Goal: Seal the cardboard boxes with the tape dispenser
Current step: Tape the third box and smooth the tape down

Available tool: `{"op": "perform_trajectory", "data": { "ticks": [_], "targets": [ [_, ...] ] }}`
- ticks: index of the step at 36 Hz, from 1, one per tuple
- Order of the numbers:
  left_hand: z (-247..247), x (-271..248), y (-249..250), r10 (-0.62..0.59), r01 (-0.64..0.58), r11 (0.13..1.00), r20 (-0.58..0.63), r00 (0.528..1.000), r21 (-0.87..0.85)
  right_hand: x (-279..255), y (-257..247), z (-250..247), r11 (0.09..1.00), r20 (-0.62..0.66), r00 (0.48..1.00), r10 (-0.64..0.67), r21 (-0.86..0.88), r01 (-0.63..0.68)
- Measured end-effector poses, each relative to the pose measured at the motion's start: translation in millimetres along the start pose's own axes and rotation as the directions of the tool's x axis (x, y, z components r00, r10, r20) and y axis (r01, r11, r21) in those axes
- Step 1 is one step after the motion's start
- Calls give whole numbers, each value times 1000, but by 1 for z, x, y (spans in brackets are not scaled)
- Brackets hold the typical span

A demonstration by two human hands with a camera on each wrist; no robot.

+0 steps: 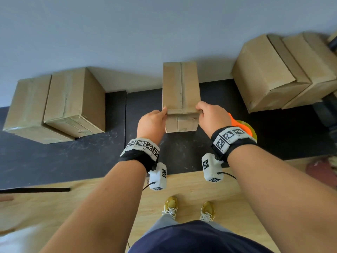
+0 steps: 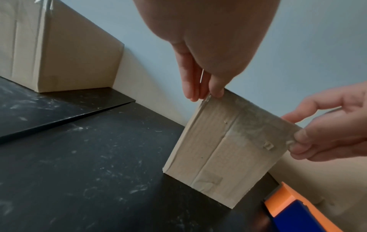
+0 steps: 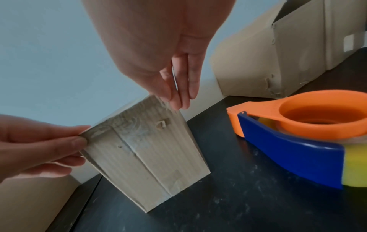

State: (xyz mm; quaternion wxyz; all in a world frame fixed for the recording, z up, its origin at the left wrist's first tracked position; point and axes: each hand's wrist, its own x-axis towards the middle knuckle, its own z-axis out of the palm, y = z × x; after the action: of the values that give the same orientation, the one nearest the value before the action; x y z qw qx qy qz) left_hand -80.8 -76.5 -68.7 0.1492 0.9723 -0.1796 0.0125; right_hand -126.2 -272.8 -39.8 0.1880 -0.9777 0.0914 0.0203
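Premises present as a plain packing or dispatch area. A scuffed, dust-marked black counter (image 1: 63, 161) runs along a bare pale grey-blue wall (image 1: 127, 30). Brown corrugated cardboard boxes stand on it: two at far left (image 1: 54, 105), one narrow box at centre (image 1: 180, 88), two more at far right (image 1: 284, 73). An orange and blue handheld tape dispenser with a yellowish tape roll (image 3: 298, 135) lies on the counter right of centre. Flooring is light wood-effect laminate (image 1: 191, 189).
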Motion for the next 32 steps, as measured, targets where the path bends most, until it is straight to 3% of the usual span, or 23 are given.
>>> {"op": "perform_trajectory", "data": {
  "ticks": [7, 16, 23, 29, 32],
  "targets": [
    [-2, 14, 3, -23, 3, 985, 116, 993, 174, 2, -2, 3, 995, -37, 999, 37, 92, -34],
    [-6, 2, -1, -38, 28, 992, 82, 996, 121, 9, -15, 6, 982, -15, 996, 83, 169, -79],
    [-26, -6, -33, -85, 91, 985, -45, 995, 144, 24, -51, 11, 978, -55, 998, 9, 207, 3],
    [-53, -13, -83, -150, 166, 980, -137, 979, 111, 41, -103, 24, 962, -15, 995, -96, 255, 97],
    [-59, -20, -114, -86, 132, 975, -243, 966, 178, 48, -132, 34, 951, 17, 989, -147, 278, 137]
  ]
}}
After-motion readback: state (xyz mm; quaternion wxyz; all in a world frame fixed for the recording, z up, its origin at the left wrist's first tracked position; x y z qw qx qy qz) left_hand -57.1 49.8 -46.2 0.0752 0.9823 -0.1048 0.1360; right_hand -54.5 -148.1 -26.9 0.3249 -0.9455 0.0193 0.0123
